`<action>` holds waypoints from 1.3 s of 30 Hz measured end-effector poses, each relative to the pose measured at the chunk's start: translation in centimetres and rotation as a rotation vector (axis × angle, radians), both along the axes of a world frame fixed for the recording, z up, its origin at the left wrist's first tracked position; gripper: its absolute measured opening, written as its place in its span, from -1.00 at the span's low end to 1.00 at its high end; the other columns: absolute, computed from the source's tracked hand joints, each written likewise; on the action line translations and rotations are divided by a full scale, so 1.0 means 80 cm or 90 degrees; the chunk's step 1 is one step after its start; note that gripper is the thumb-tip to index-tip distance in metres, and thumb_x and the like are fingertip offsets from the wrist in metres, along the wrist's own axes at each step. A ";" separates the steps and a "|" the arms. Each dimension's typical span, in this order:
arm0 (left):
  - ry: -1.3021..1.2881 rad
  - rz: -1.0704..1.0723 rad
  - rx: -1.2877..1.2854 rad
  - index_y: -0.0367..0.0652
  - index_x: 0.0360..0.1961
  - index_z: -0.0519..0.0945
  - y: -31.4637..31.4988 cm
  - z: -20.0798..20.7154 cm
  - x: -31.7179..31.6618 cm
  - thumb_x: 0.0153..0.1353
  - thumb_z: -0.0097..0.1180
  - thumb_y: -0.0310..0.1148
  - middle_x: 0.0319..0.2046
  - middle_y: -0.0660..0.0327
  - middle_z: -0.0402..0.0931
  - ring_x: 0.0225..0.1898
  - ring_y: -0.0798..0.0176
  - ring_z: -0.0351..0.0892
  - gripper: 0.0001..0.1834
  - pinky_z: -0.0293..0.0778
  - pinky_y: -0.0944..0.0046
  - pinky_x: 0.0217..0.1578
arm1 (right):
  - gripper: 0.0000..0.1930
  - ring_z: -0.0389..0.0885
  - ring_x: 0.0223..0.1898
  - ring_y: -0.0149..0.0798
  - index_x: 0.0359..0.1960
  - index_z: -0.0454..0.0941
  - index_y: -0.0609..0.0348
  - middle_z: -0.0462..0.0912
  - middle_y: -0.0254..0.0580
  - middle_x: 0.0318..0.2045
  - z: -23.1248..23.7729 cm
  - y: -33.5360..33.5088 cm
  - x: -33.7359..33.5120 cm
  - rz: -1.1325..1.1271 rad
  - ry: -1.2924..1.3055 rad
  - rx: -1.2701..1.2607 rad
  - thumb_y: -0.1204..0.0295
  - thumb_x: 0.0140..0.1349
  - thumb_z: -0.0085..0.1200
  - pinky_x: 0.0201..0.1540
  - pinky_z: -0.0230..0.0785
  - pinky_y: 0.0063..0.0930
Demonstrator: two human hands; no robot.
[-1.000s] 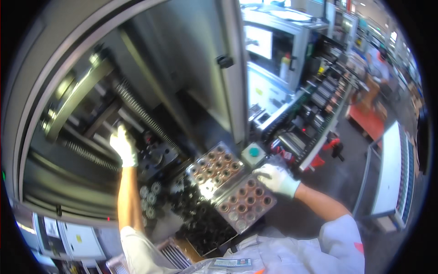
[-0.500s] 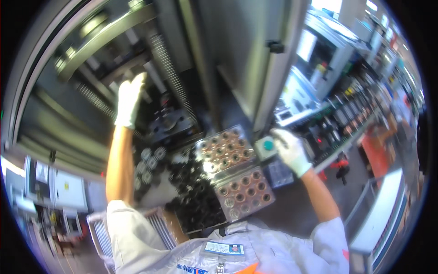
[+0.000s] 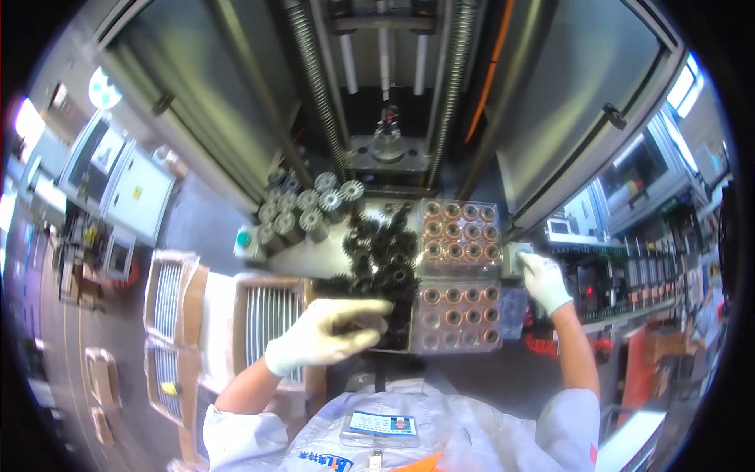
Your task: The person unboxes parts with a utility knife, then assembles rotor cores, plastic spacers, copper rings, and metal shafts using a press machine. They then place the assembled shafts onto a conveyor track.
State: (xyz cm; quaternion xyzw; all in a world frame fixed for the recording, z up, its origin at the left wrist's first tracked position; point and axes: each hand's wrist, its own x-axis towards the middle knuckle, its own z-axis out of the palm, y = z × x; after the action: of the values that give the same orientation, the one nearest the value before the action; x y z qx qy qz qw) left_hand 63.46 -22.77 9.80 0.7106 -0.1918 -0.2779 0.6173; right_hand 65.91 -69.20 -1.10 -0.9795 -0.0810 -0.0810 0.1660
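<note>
Starting up close: got a pale shirt (image 3: pixel 480 421) along the bottom with an ID badge (image 3: pixel 381 425) on the chest. Just past that, got the left hand (image 3: pixel 329 334) in a white glove, fingers half curled, hanging over the near edge of a heap of black gears (image 3: pixel 381 252). Can't tell about a part in that grip, way too dark between thumb and fingers. Off to the left of it, a carton (image 3: pixel 271 303) full of silver strips. Touching distance right of the heap, the near tray (image 3: pixel 442 306), clear plastic with copper rings mostly in the farther rows. A bit farther right, the right hand (image 3: pixel 544 283), also gloved, loosely open with fingertips on a small pale box (image 3: pixel 512 267). Just left of that box, the far tray (image 3: pixel 442 220), loaded with copper rings. Left of the heap, a pale bench (image 3: pixel 318 257), with silver gears (image 3: pixel 311 208) bunched toward its far left, near a green button (image 3: pixel 244 237). Farther back, dead centre, a metal fixture (image 3: pixel 387 147) between two ribbed columns (image 3: pixel 318 79). Way off left, a white cabinet (image 3: pixel 138 189).
</note>
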 end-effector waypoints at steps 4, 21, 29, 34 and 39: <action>-0.141 0.045 -0.006 -0.26 0.12 0.60 0.019 -0.011 -0.107 0.13 0.32 -0.47 -0.17 0.11 0.74 -0.17 0.25 0.73 -0.52 0.62 0.26 -0.07 | -0.74 0.68 -0.21 0.15 -0.10 0.67 0.15 0.71 0.09 -0.25 -0.011 -0.023 0.007 0.096 -0.016 -0.044 0.52 0.22 0.01 -0.09 0.53 -0.06; 0.449 0.649 0.384 -0.24 0.20 0.54 0.129 -0.305 -0.757 0.24 0.18 0.04 -0.01 0.06 0.63 -0.24 0.19 0.64 -0.35 0.66 0.14 -0.26 | -0.73 0.63 0.05 -0.04 0.00 0.63 0.30 0.69 0.03 -0.03 0.014 0.234 -0.195 0.475 0.268 0.181 0.54 0.31 0.03 0.16 0.41 -0.28; 0.318 0.985 0.429 -0.33 0.41 0.24 0.337 -0.364 -0.834 0.19 0.29 0.07 0.31 -0.14 0.37 0.29 -0.06 0.43 -0.06 0.39 0.10 0.24 | -0.62 0.58 0.06 0.16 0.18 0.49 0.21 0.60 0.12 0.01 -0.208 0.526 -0.483 0.912 0.654 0.161 0.40 0.35 0.03 0.13 0.44 -0.18; 0.287 0.974 0.524 -0.16 0.42 0.28 0.526 -0.409 -0.786 0.12 0.27 0.14 0.33 -0.16 0.31 0.31 -0.13 0.39 -0.06 0.34 0.03 0.28 | -0.58 0.61 0.04 0.05 0.25 0.46 0.12 0.60 0.16 0.02 -0.364 0.718 -0.614 0.856 0.583 -0.064 0.29 0.41 0.00 0.07 0.48 -0.20; 0.222 0.881 0.653 -0.12 0.44 0.23 0.640 -0.461 -0.732 0.13 0.24 0.16 0.42 -0.11 0.16 0.41 -0.20 0.19 -0.04 0.12 -0.14 0.37 | -0.52 0.64 -0.15 -0.29 0.30 0.43 0.16 0.62 -0.02 -0.05 -0.499 0.841 -0.679 0.321 0.780 0.305 0.13 0.50 -0.08 -0.10 0.53 -0.36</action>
State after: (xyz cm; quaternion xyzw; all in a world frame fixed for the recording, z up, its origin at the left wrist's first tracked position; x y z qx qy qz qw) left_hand 4.90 28.45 -27.10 0.8048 0.5273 0.0020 0.2725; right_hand 11.60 -1.91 -41.03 -0.7365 -0.1776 0.5103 0.4069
